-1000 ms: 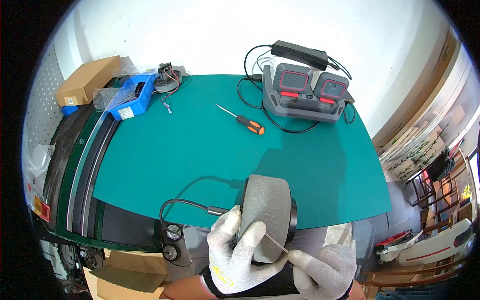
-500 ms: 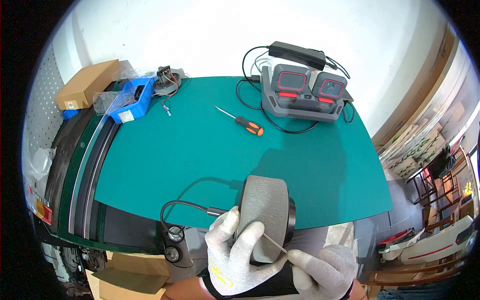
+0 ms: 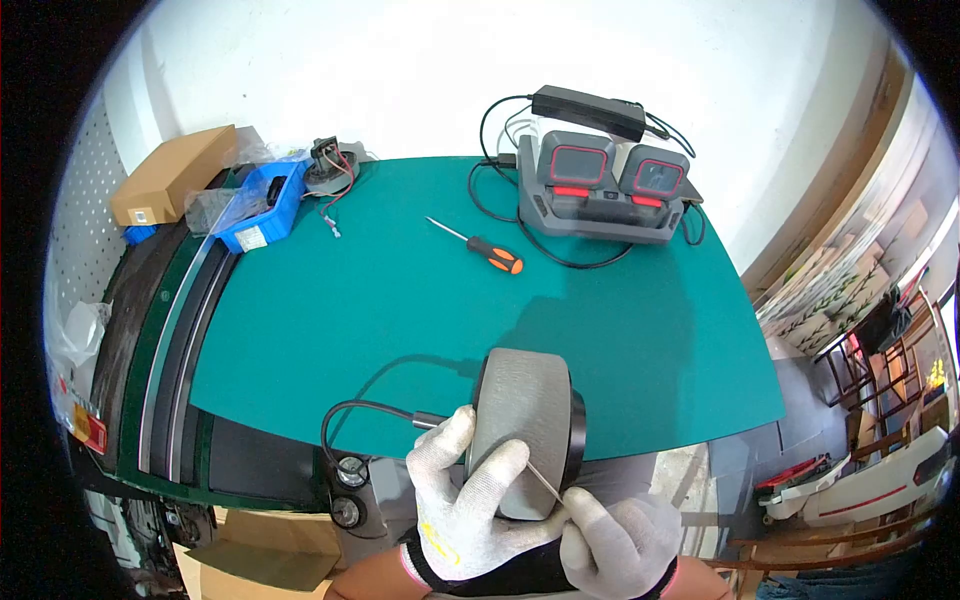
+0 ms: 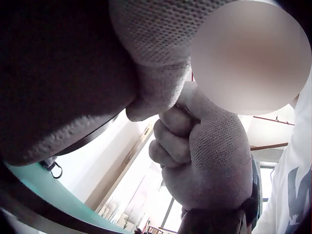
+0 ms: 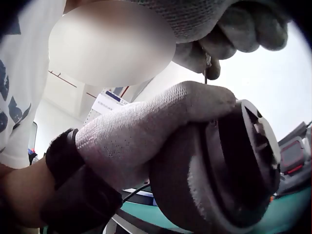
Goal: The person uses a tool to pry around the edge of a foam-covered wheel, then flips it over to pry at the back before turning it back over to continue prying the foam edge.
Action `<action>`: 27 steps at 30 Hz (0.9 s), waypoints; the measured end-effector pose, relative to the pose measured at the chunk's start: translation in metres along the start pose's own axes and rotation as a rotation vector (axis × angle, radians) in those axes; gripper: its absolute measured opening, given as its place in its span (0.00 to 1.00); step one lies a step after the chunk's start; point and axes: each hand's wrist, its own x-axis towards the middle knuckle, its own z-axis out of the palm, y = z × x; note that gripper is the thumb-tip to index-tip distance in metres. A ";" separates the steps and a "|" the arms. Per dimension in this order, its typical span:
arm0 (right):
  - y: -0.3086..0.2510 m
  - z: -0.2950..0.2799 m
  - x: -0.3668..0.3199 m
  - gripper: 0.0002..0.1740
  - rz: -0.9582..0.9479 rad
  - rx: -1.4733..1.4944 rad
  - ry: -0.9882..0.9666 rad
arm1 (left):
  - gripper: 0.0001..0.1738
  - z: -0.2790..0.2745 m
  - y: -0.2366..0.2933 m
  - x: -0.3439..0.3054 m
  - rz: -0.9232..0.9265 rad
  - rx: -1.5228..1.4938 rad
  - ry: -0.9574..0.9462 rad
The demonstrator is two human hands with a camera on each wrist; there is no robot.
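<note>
A grey, rounded housing with a black ring on its right side is held over the table's front edge. My gloved left hand grips it from below and from the left. A black cable runs out of the housing's left side. My gloved right hand pinches a thin metal rod whose far end reaches my left index fingertip, against the housing. In the right wrist view the rod points down beside my left thumb; its tip is hidden there.
An orange-and-black screwdriver lies mid-table. Behind it stand a two-bay battery charger and a black power adapter. At the back left are a blue bin, a wired grey part and a cardboard box.
My right hand has shifted left and turned a little, and the rod now stands steeper. The housing and my left hand have moved slightly left.
</note>
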 end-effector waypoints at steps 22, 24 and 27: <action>0.003 -0.014 0.006 0.19 0.066 0.189 0.032 | 0.66 0.006 -0.001 -0.014 -0.054 0.062 0.029; 0.005 -0.025 0.012 0.18 0.046 0.267 -0.087 | 0.65 0.005 -0.002 -0.014 -0.048 0.053 0.042; 0.001 -0.032 0.017 0.17 0.044 0.279 -0.110 | 0.63 0.002 -0.002 -0.009 -0.021 0.050 0.021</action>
